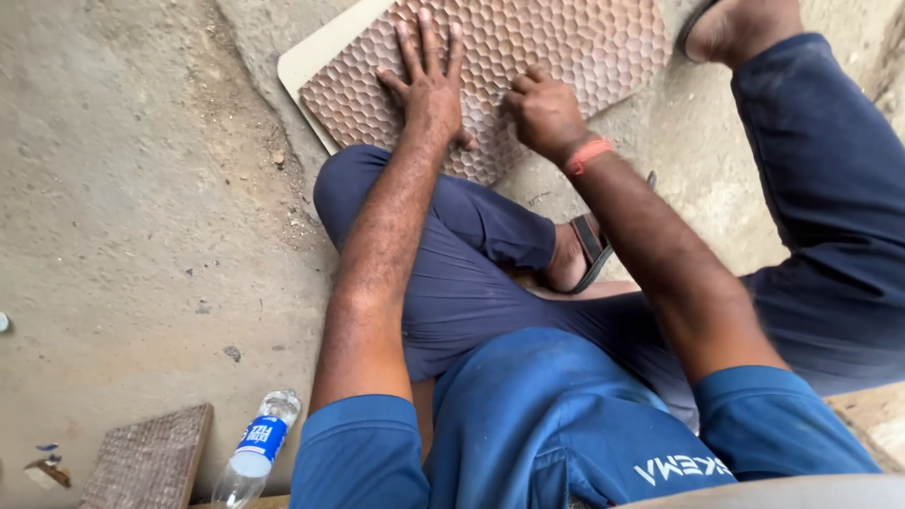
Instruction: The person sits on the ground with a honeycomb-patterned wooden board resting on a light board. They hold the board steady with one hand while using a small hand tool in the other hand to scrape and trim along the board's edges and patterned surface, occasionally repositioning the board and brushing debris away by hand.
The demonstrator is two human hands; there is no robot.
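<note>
Both hands [429, 90] [545, 111] press honeycomb panel [566, 47], angled up-right.

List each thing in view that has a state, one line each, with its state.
left hand: flat, fingers spread, pressing on the honeycomb sheet
right hand: curled, knuckles down on the sheet
honeycomb sheet: brown, lying flat on a pale board
pale board: flat on the ground, edge showing beyond the sheet
plastic bottle: lying on its side, seemingly empty
textured block: lying flat on the ground
sandal: worn on the foot
</note>
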